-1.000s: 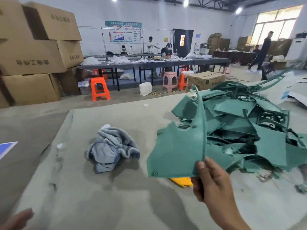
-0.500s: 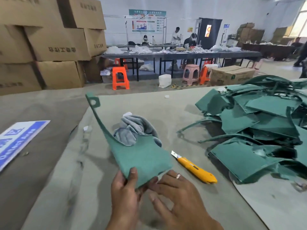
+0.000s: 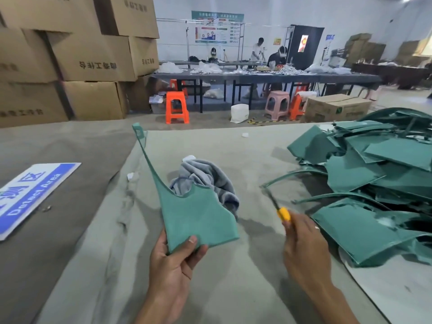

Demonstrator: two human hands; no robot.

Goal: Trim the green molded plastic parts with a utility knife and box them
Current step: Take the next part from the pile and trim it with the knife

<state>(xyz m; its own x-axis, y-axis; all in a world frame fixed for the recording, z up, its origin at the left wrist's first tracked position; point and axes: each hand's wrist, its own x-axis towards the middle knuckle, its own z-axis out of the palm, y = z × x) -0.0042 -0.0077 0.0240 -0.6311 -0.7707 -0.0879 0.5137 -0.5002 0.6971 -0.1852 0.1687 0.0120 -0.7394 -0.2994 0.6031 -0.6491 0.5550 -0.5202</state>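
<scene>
1. The left hand [image 3: 174, 260], at lower centre of the frame, pinches the bottom corner of a green plastic part [image 3: 194, 211] between thumb and fingers, holding it upright above the bench [image 3: 233, 288].
2. The part's thin arm rises toward upper left and ends in a small tab.
3. The right hand [image 3: 304, 244], right of centre, grips a yellow utility knife [image 3: 283, 213]; its blade end points up-left, though motion blur hides the tip.
4. A grey cloth [image 3: 210, 176] lies behind the part.
5. A pile of green parts [image 3: 374, 183] fills the right side.
</scene>
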